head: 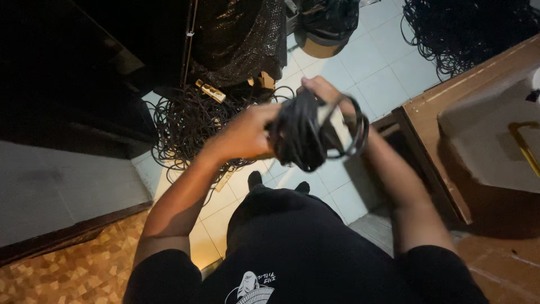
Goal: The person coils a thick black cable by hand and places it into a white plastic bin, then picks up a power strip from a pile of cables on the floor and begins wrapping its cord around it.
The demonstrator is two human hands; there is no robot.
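A bundle of coiled black cable (302, 135) hangs in front of me at chest height. My left hand (243, 134) grips the bundle from its left side. On the far upper side of it my right hand (322, 90) is closed on the cable, and one loose loop (360, 130) curves out around that wrist. Both forearms reach forward over my black shirt.
A large tangled heap of black cable (191, 121) lies on the pale tiled floor (371, 73) with a beige power strip (211, 91) on it. Another cable heap (467, 28) is at top right. A wooden table (478, 101) stands right, a dark cabinet (73, 67) left.
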